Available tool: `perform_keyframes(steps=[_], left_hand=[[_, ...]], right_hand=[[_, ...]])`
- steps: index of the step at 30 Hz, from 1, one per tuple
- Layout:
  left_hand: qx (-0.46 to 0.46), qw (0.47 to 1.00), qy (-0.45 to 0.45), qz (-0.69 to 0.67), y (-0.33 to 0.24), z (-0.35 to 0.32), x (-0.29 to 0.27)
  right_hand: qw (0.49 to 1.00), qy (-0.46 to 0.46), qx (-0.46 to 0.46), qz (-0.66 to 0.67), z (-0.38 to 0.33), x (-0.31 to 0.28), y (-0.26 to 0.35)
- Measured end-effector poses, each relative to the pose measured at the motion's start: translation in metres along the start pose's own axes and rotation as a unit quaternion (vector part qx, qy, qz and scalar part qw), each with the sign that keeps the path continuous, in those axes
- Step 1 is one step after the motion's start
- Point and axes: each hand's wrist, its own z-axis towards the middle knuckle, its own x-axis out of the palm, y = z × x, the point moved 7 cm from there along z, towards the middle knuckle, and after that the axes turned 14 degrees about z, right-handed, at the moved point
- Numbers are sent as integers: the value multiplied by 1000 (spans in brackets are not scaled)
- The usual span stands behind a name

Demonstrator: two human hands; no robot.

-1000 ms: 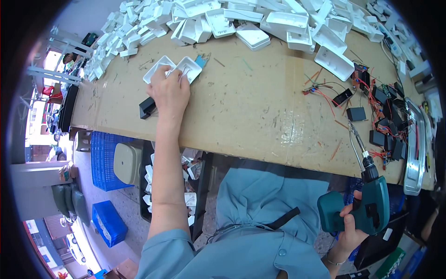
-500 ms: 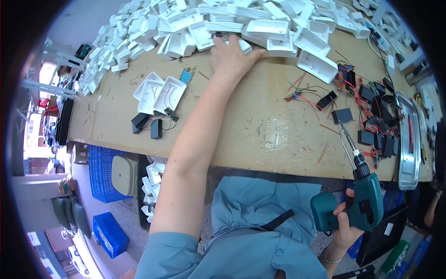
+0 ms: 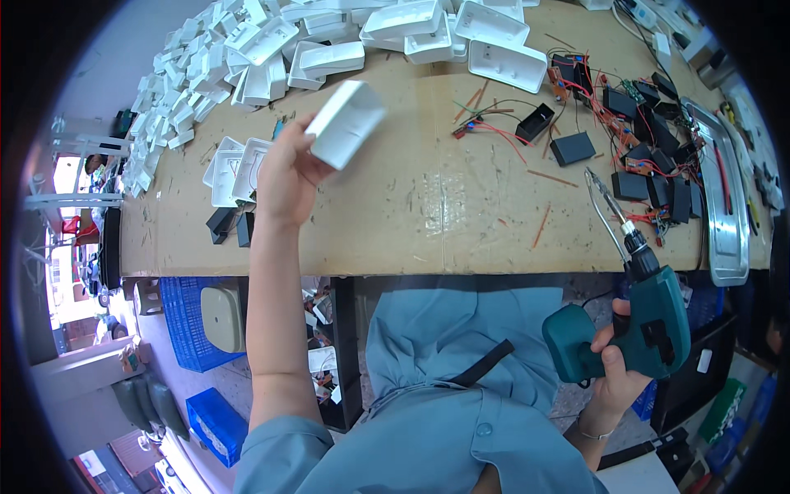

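Note:
A white open plastic case (image 3: 352,128) hangs over the left-middle of the bench, tilted, its far edge blurred. My left hand (image 3: 288,177) is closed on its near left side. Over the bench's front edge at the right, my right hand (image 3: 615,370) grips a dark green soldering gun (image 3: 658,321) by its handle. The gun's metal tip and a thin curved feed tube point up and away, below a black box (image 3: 572,148) and apart from it. White cases (image 3: 222,174) with thin wires lie just left of my left hand, by small black boxes (image 3: 220,224).
White cases (image 3: 403,20) are heaped along the far side. Black boxes, circuit boards and red wires (image 3: 650,123) crowd the right, beside a metal tray (image 3: 728,267). Wire scraps (image 3: 541,226) lie on the cardboard-covered bench (image 3: 395,222). Below left stand blue crates (image 3: 183,317) and a stool (image 3: 222,317).
My left hand has come back from the heap of cases, now holding a white case. The view has shifted slightly; the right hand still holds the soldering gun.

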Motion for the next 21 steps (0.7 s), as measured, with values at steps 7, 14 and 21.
perform_keyframes(steps=[7, 14, 21], left_hand=[[-38, 980, 194, 35, -1, -50, 99], [128, 966, 156, 160, -13, -41, 111], [126, 969, 186, 105, -14, -30, 117]], right_hand=[[1000, 4, -14, 5, -3, 6, 4], [1000, -1, -12, 7, -12, 6, 11], [1000, -10, -1, 20, -17, 9, 12]])
